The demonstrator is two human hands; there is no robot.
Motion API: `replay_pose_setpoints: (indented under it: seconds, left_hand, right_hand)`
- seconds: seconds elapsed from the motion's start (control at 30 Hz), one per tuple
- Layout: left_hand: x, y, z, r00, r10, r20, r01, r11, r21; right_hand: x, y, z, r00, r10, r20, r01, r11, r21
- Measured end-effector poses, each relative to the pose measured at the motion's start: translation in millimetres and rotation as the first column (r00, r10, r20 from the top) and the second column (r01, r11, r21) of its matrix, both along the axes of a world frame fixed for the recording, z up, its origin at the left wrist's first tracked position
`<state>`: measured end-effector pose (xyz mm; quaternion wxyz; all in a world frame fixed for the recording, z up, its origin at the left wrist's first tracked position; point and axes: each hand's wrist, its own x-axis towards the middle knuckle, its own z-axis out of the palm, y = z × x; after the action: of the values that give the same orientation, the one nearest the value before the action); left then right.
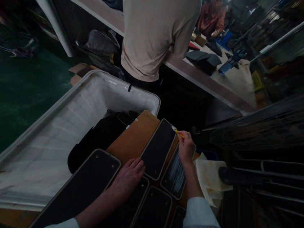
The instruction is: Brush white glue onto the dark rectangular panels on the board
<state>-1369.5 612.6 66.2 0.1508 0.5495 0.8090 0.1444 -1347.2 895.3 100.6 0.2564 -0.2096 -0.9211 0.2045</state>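
Observation:
My right hand (186,145) is closed on a small yellow-handled brush (180,133); its pale tip meets the upper right edge of a black rectangular panel (158,149). That panel has rounded corners, a light border and small round studs near its ends. My left hand (131,171) lies flat with fingers stretched out, the fingertips at the panel's lower left edge. Under my right wrist, another black panel (176,172) shows whitish streaks. More such panels lie nearer me, among them a larger one (81,182) left of my left hand. A brown board (136,136) lies beneath them.
A large white bin (44,128) stands at the left, with black pieces (97,137) at its right side. A person in a beige shirt (155,31) stands beyond, at a long table (225,85). Pale sheets (210,176) sit to my right, near a dark rack (283,178).

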Motion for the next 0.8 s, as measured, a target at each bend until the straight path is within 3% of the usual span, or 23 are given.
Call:
replay_pose_setpoints:
  seconds: [0.13, 0.27, 0.37, 0.47, 0.53, 0.63, 0.8]
  left_hand:
    - [-1, -1, -1.5, 1.0, -0.003, 0.001, 0.003, 1.0, -0.001]
    - [0, -1, -1.3, 1.0, 0.009, -0.007, -0.009, 1.0, -0.002]
    - [1, -1, 0.0, 1.0, 0.02, 0.011, -0.02, 1.0, 0.001]
    - [1, -1, 2.2, 0.999, 0.017, 0.031, -0.017, 1.0, -0.006]
    - [1, -1, 2.8, 0.999, 0.015, 0.028, -0.015, 1.0, -0.008]
    - [0, -2, 2.4, 1.0, 0.019, 0.014, -0.019, 1.0, 0.001]
    - [0, -6, 1.9, 0.998, 0.036, 0.055, -0.036, 0.999, -0.001]
  right_hand:
    - [28, -29, 0.8, 0.996, 0.076, 0.044, -0.074, 0.997, -0.034]
    - [80, -86, 7.0, 0.985, 0.137, 0.101, -0.124, 0.985, -0.124]
    - [116, -128, 14.7, 0.973, 0.175, 0.148, -0.146, 0.972, -0.186]
    - [132, -148, 28.8, 0.965, 0.202, 0.169, -0.155, 0.955, -0.254]
    - [128, -141, 39.5, 0.958, 0.218, 0.185, -0.157, 0.943, -0.294]
    - [99, -106, 46.9, 0.973, 0.154, 0.172, -0.104, 0.957, -0.269]
    - [30, -40, 27.1, 0.999, 0.05, 0.006, -0.049, 0.992, -0.112]
